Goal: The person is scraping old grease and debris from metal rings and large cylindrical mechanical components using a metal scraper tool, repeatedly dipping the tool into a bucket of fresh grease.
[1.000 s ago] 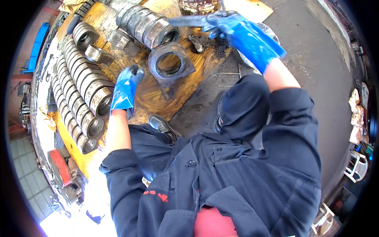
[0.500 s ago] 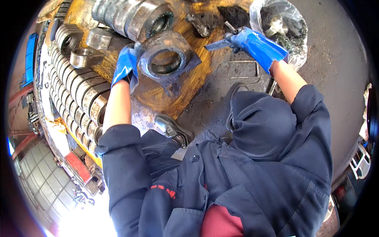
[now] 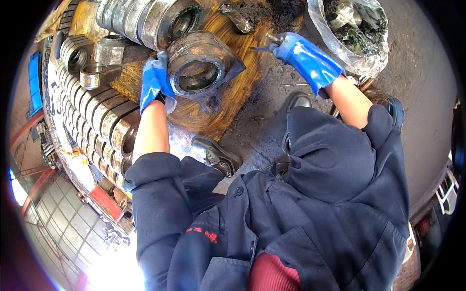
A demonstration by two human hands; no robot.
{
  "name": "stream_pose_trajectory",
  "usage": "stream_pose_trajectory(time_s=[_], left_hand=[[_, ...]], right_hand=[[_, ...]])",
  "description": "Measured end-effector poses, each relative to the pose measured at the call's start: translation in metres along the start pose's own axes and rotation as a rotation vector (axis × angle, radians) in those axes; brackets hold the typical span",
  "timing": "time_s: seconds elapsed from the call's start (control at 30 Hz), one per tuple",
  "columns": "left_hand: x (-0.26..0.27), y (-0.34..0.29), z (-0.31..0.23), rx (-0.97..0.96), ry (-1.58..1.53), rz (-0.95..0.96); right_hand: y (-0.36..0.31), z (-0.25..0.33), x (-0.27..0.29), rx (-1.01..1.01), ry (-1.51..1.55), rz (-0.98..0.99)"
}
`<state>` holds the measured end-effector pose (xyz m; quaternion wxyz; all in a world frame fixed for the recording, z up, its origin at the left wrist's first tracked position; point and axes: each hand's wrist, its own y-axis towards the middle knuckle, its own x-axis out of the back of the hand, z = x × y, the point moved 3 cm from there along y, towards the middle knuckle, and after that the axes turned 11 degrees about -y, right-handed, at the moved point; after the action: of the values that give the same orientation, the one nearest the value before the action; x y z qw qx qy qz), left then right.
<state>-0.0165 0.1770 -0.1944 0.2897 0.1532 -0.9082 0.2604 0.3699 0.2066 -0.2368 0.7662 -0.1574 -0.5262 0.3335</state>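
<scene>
My left hand [image 3: 154, 85], in its blue glove, lay flat against the outer rim of the big greasy bearing housing [image 3: 203, 68], fingers spread along the metal rather than curled round it. 1 second earlier that hand had rested lower, on the oily board [image 3: 233, 104], clear of the housing; by this moment it had come up and pressed on the left side of the ring. The housing itself sat on the board, bore facing up, just beside the heavy ribbed cylinder [image 3: 145, 17] behind it.

My right hand [image 3: 308, 60] was closed round a thin metal pick [image 3: 264, 43], its tip pointing left toward the housing but well short of it. Before, that hand had hovered farther over the housing; it had drawn back toward the plastic bag of scrap [image 3: 352, 29].

I judged that I had the housing steadied with 1 hand and the tool ready in the other, so the scraping could start. A row of grey rings [image 3: 104, 121] lay along my left.
</scene>
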Motion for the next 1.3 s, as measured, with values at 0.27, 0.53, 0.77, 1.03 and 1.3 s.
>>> stream_pose_trajectory(time_s=[0.27, 0.53, 0.77, 1.03, 1.3], left_hand=[[0.005, 0.008, -0.011, -0.069, 0.318, -0.090], [0.028, 0.003, 0.003, -0.138, 0.099, 0.120], [0.171, -0.139, -0.098, -0.184, 0.282, -0.222], [0.224, -0.271, -0.079, -0.126, -0.187, -0.421], [0.191, -0.246, -0.058, -0.219, 0.229, -0.374]], right_hand=[[-0.064, 0.034, 0.070, 0.032, 0.038, 0.255], [-0.071, 0.106, -0.006, 0.663, -0.122, 0.146], [-0.045, 0.084, -0.101, 0.471, 0.123, -0.015], [-0.024, 0.128, -0.112, 0.368, -0.464, -0.031], [0.010, 0.172, -0.182, 0.338, -0.456, -0.029]])
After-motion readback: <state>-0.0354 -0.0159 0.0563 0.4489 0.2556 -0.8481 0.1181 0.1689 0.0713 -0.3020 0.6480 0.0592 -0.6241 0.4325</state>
